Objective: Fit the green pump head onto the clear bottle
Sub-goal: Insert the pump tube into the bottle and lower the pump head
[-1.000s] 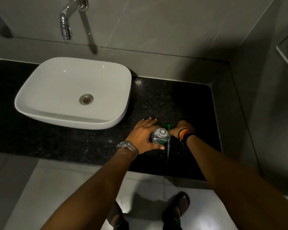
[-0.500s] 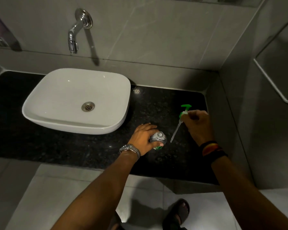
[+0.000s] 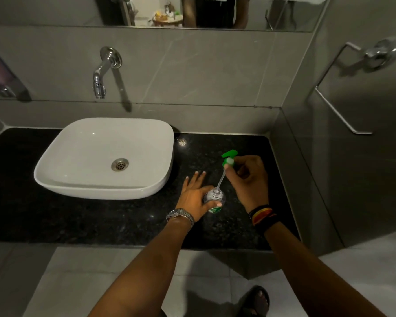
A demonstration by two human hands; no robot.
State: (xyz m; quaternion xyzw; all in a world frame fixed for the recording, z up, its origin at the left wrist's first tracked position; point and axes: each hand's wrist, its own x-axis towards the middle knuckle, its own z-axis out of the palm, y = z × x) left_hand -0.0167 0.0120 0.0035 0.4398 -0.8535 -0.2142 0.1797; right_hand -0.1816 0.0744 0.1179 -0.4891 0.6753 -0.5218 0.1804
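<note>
A clear bottle (image 3: 215, 197) with a green label stands upright on the black granite counter (image 3: 101, 220), to the right of the basin. My left hand (image 3: 193, 196) grips its body from the left, thumb across the front. My right hand (image 3: 247, 177) pinches the green pump head (image 3: 229, 156) above and behind the bottle. The pump's thin clear tube (image 3: 221, 180) slants down-left, and its tip sits at the bottle's open neck.
A white basin (image 3: 105, 156) stands on the counter's left half, with a chrome wall tap (image 3: 101, 74) above it. A grey tiled side wall with a chrome towel holder (image 3: 343, 88) bounds the counter on the right. A mirror runs along the top.
My right hand lifted the pump head off the counter and brought its tube tip over to the bottle's neck. The left hand stayed on the bottle. The camera tilted upward.
</note>
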